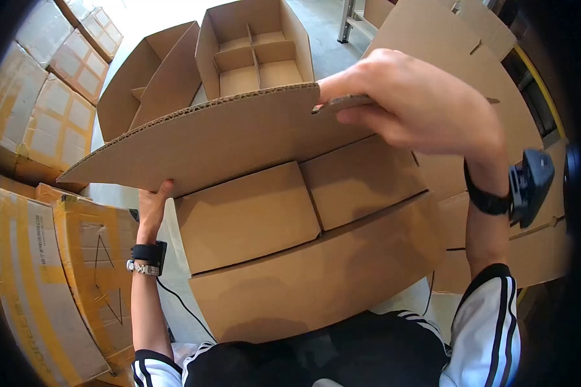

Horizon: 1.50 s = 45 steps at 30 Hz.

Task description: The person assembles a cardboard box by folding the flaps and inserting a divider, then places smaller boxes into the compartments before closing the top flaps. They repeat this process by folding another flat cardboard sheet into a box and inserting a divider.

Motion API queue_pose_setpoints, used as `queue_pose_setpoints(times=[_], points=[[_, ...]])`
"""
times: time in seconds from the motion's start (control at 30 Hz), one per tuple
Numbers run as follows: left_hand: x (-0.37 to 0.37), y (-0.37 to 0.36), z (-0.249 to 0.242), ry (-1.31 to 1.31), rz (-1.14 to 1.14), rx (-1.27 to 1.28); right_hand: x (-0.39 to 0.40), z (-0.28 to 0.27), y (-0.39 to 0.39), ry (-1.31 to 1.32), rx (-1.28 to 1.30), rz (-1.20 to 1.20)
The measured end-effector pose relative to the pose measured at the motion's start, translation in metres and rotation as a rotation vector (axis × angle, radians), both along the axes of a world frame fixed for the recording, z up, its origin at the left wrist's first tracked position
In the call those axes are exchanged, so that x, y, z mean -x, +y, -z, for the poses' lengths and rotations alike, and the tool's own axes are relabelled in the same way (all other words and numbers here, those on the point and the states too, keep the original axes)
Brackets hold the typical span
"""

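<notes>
The left hand (152, 208) is gripping the lower left edge of a cardboard panel (223, 138); the thumb is pressing on the near face, and the other fingers are largely hidden behind it. The right hand (403, 100) is pinching the panel's right end between thumb and fingers, beside a notch. The panel is extending across the upper centre of the frame, tilted, with its corrugated edge facing upward. Whether it is joined to the cardboard box (316, 284) below cannot be determined. The box is occupying the centre of the frame, its top showing two adjoining pieces above one wide piece. An open box with dividers (255, 61) is standing at upper centre. Taped cartons (87, 258) are lining the left side; flat cardboard sheets (445, 84) are lying at upper right.
</notes>
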<state>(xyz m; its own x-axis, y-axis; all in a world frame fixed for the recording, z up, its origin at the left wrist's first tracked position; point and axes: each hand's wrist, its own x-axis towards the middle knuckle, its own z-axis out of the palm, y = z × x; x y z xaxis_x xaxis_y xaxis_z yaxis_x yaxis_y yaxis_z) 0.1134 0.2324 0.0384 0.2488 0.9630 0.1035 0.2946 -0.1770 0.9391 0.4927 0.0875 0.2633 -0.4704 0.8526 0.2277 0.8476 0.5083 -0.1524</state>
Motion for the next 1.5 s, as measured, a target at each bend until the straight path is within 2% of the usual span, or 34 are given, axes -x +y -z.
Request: queue_pose_setpoints(times=[0.1, 0.17, 0.2, 0.23, 0.3, 0.33, 0.37, 0.43, 0.5, 0.53, 0.6, 0.63, 0.83, 0.97, 1.0, 1.13, 1.23, 1.27, 1.5], points=[[-0.003, -0.003, -0.001, 0.020, -0.026, -0.007, 0.010, 0.005, -0.012, -0.019, -0.017, 0.067], [0.001, 0.001, 0.001, 0.072, 0.010, -0.018, 0.012, 0.020, -0.016, -0.053, -0.123, 0.087], [0.015, 0.011, 0.014, 0.185, -0.060, 0.032, 0.012, 0.035, -0.018, -0.071, -0.195, 0.106], [0.039, 0.019, 0.046, -0.033, -0.039, 0.045, 0.014, 0.054, -0.021, -0.088, -0.268, 0.126], [0.057, 0.007, 0.047, -0.218, -0.066, 0.187, 0.017, 0.097, -0.026, -0.204, -0.446, 0.130], [0.058, -0.002, 0.041, -0.257, -0.062, 0.254, 0.022, 0.104, -0.036, -0.044, -0.238, 0.146], [0.056, -0.010, 0.033, -0.284, -0.059, 0.304, 0.019, 0.104, -0.040, -0.062, -0.163, 0.134], [0.054, -0.024, 0.021, -0.311, -0.033, 0.373, 0.013, 0.096, -0.040, -0.049, -0.064, 0.041], [0.050, -0.033, 0.012, -0.329, 0.003, 0.425, -0.006, 0.100, -0.030, 0.217, -0.062, -0.025], [0.048, -0.036, 0.008, -0.335, 0.024, 0.444, -0.003, 0.097, -0.028, 0.115, -0.146, 0.115], [0.041, -0.041, 0.000, -0.339, 0.065, 0.477, -0.013, 0.093, -0.018, -0.025, -0.167, 0.190], [0.038, -0.042, -0.004, -0.334, 0.090, 0.491, -0.013, 0.093, -0.013, -0.091, -0.181, 0.230], [0.001, -0.044, -0.026, -0.204, 0.271, 0.504, -0.013, 0.133, -0.017, -0.011, -0.366, 0.180], [-0.009, -0.057, -0.018, -0.011, 0.386, 0.209, -0.032, 0.192, -0.041, 0.019, -0.534, 0.150], [-0.008, -0.057, -0.020, 0.042, 0.480, 0.106, -0.033, 0.194, -0.044, 0.013, -0.545, 0.144], [-0.013, -0.064, -0.042, 0.088, 0.493, 0.210, -0.030, 0.187, -0.047, 0.006, -0.549, 0.165], [0.005, -0.056, -0.056, 0.111, 0.504, 0.457, -0.029, 0.182, -0.048, 0.017, -0.555, 0.173], [0.017, -0.049, -0.057, 0.087, 0.628, 0.485, -0.028, 0.180, -0.047, 0.019, -0.557, 0.180], [0.004, -0.064, -0.068, 0.133, 0.586, 0.482, -0.029, 0.186, -0.032, -0.036, -0.616, 0.199]])
